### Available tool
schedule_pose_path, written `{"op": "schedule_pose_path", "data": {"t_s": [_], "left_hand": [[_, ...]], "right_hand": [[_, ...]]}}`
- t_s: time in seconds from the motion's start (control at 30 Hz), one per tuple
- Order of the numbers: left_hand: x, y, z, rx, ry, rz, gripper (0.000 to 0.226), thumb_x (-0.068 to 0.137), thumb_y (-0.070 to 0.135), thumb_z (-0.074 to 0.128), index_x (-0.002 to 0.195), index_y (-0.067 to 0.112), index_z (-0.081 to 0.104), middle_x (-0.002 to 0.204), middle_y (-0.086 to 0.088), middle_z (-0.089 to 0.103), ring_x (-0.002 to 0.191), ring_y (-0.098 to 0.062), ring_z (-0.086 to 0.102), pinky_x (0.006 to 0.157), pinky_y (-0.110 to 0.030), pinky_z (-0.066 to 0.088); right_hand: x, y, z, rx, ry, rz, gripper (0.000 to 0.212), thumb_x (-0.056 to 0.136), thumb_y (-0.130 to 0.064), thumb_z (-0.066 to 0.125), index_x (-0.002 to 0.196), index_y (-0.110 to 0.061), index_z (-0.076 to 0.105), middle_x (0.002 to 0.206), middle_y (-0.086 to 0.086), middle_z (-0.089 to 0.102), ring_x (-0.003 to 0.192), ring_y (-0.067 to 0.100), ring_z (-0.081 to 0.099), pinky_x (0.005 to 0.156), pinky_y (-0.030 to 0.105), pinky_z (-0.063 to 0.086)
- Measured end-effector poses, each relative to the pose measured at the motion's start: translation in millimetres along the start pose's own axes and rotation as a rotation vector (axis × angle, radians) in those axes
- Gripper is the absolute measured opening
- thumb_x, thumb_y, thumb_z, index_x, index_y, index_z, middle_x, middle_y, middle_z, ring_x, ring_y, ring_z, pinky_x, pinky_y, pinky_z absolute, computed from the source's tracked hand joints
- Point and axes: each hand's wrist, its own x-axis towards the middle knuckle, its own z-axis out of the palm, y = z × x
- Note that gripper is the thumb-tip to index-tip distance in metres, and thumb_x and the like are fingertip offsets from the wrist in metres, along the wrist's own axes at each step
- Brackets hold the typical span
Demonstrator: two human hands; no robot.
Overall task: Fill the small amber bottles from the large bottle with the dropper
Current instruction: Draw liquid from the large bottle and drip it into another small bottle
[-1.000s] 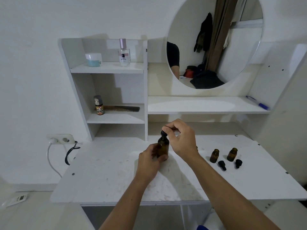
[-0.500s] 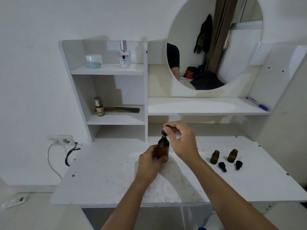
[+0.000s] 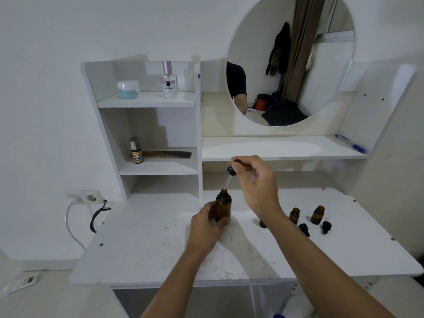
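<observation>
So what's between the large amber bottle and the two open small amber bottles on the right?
In the head view, the right hand's wrist crosses that stretch, and a brown object, partly hidden behind it, sits on the white tabletop.

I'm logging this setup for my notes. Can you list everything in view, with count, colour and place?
Large bottle: 1, amber, on the table, held upright.
Dropper: 1, black bulb, clear tube, tip at the large bottle's mouth.
Small bottles: 2 clear, amber, open, table right; a third partly hidden behind the right wrist.
Caps: 2, black, in front of the small bottles.
Table: 1, white.
Jar: 1, white and teal, top shelf.
Perfume: 1, clear, pink cap, top shelf.
Labelled bottle: 1, dark cap, lower shelf.
Comb: 1, brown, lower shelf.
Pen: 1, blue, long shelf.
Mirror: 1, round, wall.
Socket: 1, white, wall left.
Left hand: grips the large bottle.
Right hand: pinches the dropper.
</observation>
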Motion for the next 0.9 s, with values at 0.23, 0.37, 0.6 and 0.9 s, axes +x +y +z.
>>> {"op": "schedule_pose_path", "data": {"t_s": [0.23,0.37,0.6,0.9], "left_hand": [[-6.1,2.2,0.6,0.030,0.018,0.008,0.068,0.083,0.030,0.087,0.143,0.022,0.054,0.126,0.009,0.065,0.114,-0.006,0.061,0.101,-0.021,0.047],[-18.4,3.2,-1.6,0.005,0.116,-0.026,0.080,0.080,0.033,0.088,0.149,0.022,0.047,0.142,0.004,0.062,0.123,-0.008,0.057,0.108,-0.031,0.047],[-74.9,34.8,30.8,-0.073,0.302,-0.101,0.069,0.080,0.034,0.088,0.138,0.026,0.051,0.133,0.003,0.063,0.116,-0.014,0.061,0.102,-0.031,0.050],[-97.8,67.2,130.7,0.001,-0.155,0.055,0.066,0.093,0.045,0.073,0.151,0.033,0.042,0.152,0.016,0.046,0.139,-0.006,0.045,0.114,-0.025,0.040]], "right_hand": [[12.0,-13.1,-29.8,0.102,0.122,0.001,0.015,0.103,-0.013,0.068,0.116,-0.011,0.075,0.105,-0.004,0.077,0.102,0.011,0.075,0.095,0.026,0.058],[11.1,-13.1,-58.5,0.079,0.159,0.008,0.016,0.103,-0.011,0.068,0.116,-0.008,0.075,0.104,-0.002,0.077,0.101,0.009,0.075,0.094,0.022,0.058],[3.1,2.3,-124.2,0.013,0.258,0.069,0.015,0.104,-0.012,0.067,0.116,-0.009,0.075,0.102,-0.005,0.078,0.098,0.002,0.075,0.091,0.013,0.053],[-20.5,38.5,-175.0,-0.131,0.279,0.159,0.012,0.103,-0.021,0.069,0.112,-0.026,0.075,0.098,-0.008,0.080,0.101,0.010,0.076,0.095,0.029,0.057]]}}
